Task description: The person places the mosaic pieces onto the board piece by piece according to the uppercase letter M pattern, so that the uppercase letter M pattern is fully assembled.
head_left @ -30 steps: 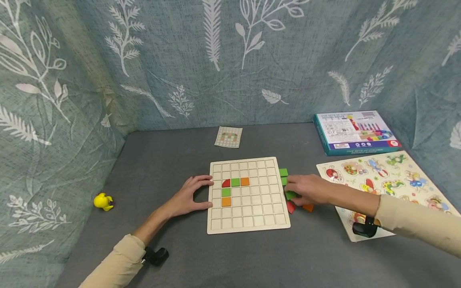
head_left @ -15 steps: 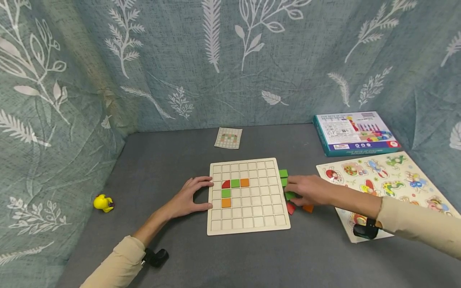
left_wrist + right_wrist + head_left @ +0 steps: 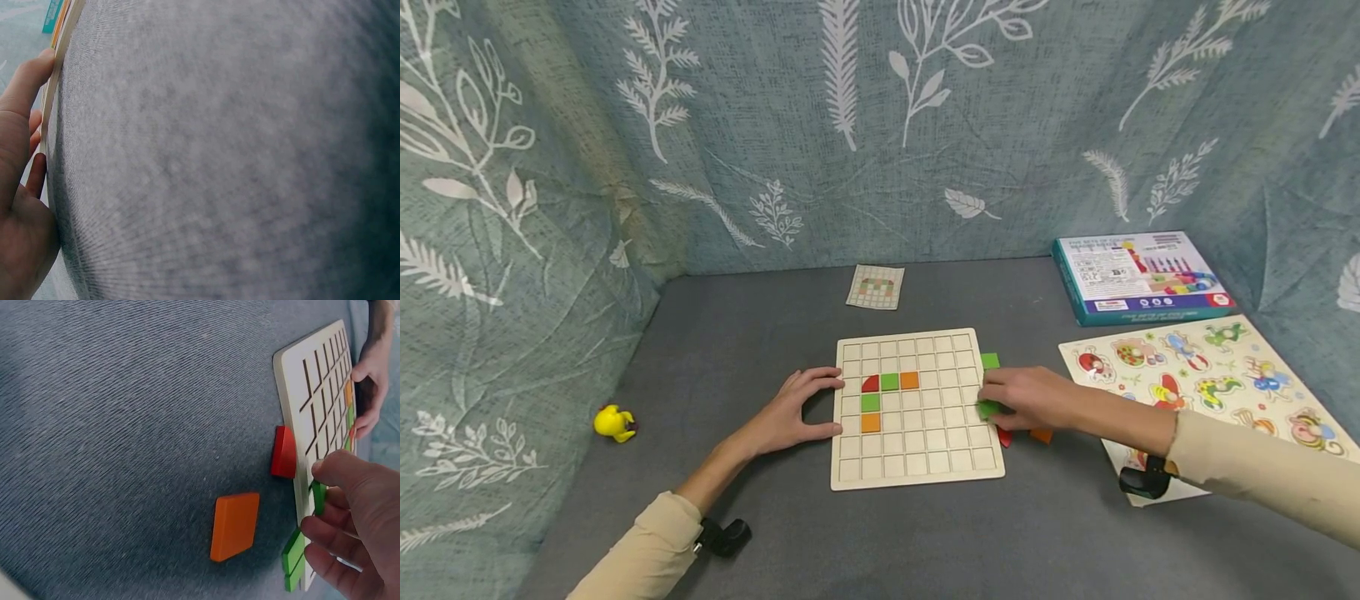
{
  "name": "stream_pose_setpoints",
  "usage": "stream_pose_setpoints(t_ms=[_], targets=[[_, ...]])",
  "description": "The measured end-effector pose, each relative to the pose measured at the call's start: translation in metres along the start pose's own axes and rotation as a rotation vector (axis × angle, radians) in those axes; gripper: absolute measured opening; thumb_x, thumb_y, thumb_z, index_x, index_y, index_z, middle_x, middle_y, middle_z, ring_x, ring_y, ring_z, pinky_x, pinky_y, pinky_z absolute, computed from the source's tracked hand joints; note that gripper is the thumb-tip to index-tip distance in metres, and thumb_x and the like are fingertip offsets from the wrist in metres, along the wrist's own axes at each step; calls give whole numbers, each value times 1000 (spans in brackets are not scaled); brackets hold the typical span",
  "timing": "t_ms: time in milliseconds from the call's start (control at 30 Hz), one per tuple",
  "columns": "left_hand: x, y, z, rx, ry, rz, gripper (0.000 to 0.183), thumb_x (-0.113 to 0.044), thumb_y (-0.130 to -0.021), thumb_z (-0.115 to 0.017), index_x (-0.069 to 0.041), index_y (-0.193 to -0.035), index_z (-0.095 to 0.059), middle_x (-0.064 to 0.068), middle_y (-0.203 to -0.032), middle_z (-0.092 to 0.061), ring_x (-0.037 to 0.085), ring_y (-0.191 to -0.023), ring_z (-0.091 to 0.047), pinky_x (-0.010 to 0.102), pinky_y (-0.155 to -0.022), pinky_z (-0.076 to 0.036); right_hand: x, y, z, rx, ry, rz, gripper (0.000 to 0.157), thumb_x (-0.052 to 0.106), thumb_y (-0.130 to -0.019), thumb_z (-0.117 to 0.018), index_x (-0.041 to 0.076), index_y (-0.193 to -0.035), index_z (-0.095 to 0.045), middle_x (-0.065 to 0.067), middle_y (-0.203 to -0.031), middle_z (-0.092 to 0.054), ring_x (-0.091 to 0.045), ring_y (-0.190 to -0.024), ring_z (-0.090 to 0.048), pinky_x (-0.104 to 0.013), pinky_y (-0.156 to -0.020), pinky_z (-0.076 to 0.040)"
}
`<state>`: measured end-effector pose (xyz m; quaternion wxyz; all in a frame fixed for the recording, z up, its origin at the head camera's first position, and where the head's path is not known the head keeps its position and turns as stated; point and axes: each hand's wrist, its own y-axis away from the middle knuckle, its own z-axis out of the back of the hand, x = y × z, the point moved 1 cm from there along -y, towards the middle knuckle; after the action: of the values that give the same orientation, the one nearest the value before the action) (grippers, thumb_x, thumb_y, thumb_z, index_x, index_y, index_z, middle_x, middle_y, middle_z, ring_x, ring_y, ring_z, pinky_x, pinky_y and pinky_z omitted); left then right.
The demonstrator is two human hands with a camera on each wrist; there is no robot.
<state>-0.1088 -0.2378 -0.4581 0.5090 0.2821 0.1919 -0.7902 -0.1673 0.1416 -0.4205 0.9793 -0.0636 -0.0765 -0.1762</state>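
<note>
Grid board lies at centre frame, where our left hand, thumb and fingers spread, touches its left edge. Just right of centre, our right hand pinches a green tile at the board's right edge.

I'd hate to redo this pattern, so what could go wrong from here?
The green tile pinched in the right hand, at the right edge of the grid board, might slip. That hand could nudge the loose red piece beside the board. A push from the left hand at the opposite edge might shift the board.
</note>
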Motion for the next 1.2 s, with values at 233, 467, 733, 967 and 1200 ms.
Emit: stream_pose_setpoints(t_ms=[233,467,733,967,1200], targets=[[0,1,0,-1,-5,1,64,-31,-80,-79,-14,-136,-54,8,-148,-43,31,-135,-35,58,-107,-30,3,-9,-5,-39,7,8,20,24,-86,-74,13,-101,-68,1,-91,-59,-4,-69,-47,-19,-58,-45],[-1,1,0,-3,-1,1,63,-31,-80,-79,-14,-136,-54,7,-148,-42,31,-135,-35,58,-107,-31,5,-16,-11,-110,-2,13,20,23,-84,-75,13,-100,-69,1,-92,-60,-5,-70,-49,-20,-59,-47],[0,1,-1,-3,-3,-3,63,-32,-80,-79,-15,-136,-54,7,-148,-42,31,-136,-35,58,-107,-30,6,-27,-17,-186,-15,-16,20,22,-86,-72,13,-104,-69,1,-96,-61,-5,-72,-52,-20,-59,-48],[1,1,-2,-5,-12,1,63,-32,-80,-79,-15,-136,-54,7,-148,-43,30,-135,-36,57,-106,-32,10,-41,-24,-229,-23,-52,21,25,-87,-71,14,-105,-71,2,-96,-62,-4,-71,-52,-18,-58,-45],[0,0,-1,-1,-9,6,63,-32,-80,-78,-14,-136,-54,8,-148,-43,30,-134,-36,57,-106,-33,12,-49,-30,-251,-80,-64,21,21,-87,-72,12,-106,-73,2,-95,-63,-3,-71,-52,-18,-61,-45]])
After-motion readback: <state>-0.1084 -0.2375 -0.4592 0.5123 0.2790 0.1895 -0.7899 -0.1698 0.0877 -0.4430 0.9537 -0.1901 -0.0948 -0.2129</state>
